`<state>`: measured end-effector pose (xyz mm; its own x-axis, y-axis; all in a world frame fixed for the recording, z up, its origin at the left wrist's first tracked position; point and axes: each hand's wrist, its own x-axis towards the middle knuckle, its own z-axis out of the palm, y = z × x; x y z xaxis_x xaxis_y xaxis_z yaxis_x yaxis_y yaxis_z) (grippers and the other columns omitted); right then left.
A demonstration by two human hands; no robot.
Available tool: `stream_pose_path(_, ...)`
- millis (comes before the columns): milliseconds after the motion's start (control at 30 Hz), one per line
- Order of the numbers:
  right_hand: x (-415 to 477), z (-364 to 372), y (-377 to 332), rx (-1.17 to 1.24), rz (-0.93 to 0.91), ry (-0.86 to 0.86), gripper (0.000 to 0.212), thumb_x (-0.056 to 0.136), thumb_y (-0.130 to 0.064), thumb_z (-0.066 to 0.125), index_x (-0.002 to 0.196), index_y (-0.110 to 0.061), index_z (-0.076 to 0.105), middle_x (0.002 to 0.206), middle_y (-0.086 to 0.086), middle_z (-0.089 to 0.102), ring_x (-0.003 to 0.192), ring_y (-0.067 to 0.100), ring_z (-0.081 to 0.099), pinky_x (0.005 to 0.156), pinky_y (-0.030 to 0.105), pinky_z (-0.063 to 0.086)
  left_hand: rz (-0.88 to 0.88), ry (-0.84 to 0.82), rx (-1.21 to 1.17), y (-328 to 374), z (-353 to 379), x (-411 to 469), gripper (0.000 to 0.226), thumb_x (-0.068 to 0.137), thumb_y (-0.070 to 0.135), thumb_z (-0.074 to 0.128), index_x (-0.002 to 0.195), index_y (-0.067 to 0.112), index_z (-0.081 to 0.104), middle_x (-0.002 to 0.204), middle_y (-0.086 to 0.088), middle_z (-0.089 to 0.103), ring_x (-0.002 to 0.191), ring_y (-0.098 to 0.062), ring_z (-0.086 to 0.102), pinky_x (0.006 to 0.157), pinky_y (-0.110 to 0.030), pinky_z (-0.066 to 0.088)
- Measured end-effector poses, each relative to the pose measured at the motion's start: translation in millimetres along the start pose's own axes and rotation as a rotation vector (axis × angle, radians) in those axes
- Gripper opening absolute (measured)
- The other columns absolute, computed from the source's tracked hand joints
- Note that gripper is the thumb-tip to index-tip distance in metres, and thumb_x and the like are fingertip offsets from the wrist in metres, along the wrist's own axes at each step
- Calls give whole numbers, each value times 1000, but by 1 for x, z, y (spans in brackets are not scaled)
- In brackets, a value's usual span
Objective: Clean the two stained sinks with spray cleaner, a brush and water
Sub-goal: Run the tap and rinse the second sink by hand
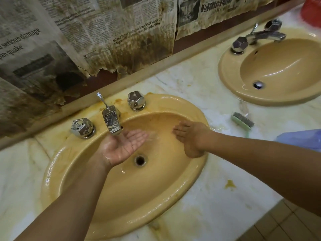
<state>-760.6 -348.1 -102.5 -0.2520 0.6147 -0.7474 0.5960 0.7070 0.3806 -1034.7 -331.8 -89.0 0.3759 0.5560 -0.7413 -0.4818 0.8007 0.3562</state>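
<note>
A yellow stained sink [121, 204] fills the middle of the view, wet, with a drain [140, 160] in its bottom. My left hand [121, 146] is cupped palm up just under the chrome spout [112, 121], wet and holding nothing. My right hand [189, 136] rests palm down against the sink's right inner wall, fingers spread and empty. A second tan sink [231, 80] with its own tap [260, 34] lies at the upper right. A green scrubbing brush [242, 121] lies on the counter between the sinks. No spray cleaner is in view.
Two faceted chrome knobs [83, 127] [136, 101] flank the spout. The marble counter [199, 80] is wet with yellow stains. Mouldy newspaper [86, 40] covers the wall behind. Something red [312, 11] sits at the far right corner, something blue [302, 138] at the right edge.
</note>
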Motion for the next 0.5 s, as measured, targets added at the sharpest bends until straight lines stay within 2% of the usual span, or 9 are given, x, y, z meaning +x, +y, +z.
stream_pose_path(67, 6, 1, 4, -95, -1, 6, 71, 106, -47, 21, 164, -19, -9, 170, 1, -21, 156, 17, -20, 123, 45, -16, -28, -34, -65, -4, 1, 5, 61, 113, 34, 23, 147, -13, 43, 145, -36, 53, 136, -48, 54, 108, -55, 49)
stream_pose_path(167, 9, -1, -2, -84, -17, -41, 72, 107, -45, 25, 164, -20, -9, 170, 0, -21, 156, 16, -20, 122, 47, -18, -21, -57, -180, -9, 9, 11, 56, 112, 28, 27, 147, -14, 43, 143, -39, 53, 138, -49, 51, 119, -51, 39)
stream_pose_path(333, 9, -7, -8, -3, 12, -21, 73, 100, -37, 22, 164, -19, -7, 171, 0, -14, 157, 18, -16, 125, 51, -14, 4, -198, -145, -19, 78, 13, 58, 104, 22, 38, 149, -15, 41, 151, -36, 46, 148, -45, 38, 123, -54, 28)
stream_pose_path(433, 7, -4, -8, 22, 50, 114, 73, 100, -38, 25, 164, -19, -4, 171, 0, -13, 157, 19, -18, 126, 47, -16, 47, -143, -130, -17, 94, 11, 54, 111, 25, 32, 148, -13, 43, 152, -32, 48, 149, -42, 40, 121, -53, 31)
stream_pose_path(500, 12, -4, -2, -53, 65, 253, 70, 102, -37, 23, 163, -19, -6, 170, 0, -18, 155, 19, -23, 124, 46, -19, 34, -73, -86, -21, 79, 4, 52, 112, 24, 32, 146, -12, 45, 152, -31, 49, 147, -40, 43, 123, -50, 32)
